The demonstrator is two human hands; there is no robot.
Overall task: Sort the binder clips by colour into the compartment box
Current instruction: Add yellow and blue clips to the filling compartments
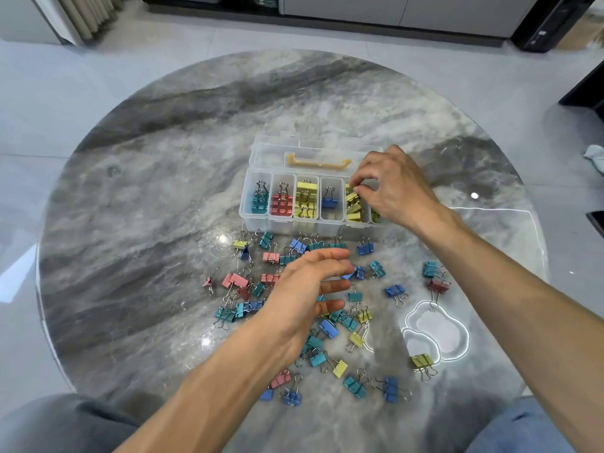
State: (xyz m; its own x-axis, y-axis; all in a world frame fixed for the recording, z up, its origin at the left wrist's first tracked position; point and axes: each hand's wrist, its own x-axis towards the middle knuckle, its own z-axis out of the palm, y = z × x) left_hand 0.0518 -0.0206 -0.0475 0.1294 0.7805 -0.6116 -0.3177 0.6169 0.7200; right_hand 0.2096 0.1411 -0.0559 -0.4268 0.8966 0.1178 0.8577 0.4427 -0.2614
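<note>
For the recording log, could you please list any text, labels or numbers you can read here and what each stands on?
No text can be read in this view.
Dark container at the top edge: pale print, too small and blurred.
Black unit at top right: small white label, too small.
Box, its yellow handle and the clips: no print to be seen.

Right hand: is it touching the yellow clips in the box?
Touching. The head view shows the right hand with its fingers pinching a yellow clip at the top of the pile in the compartment box.
</note>
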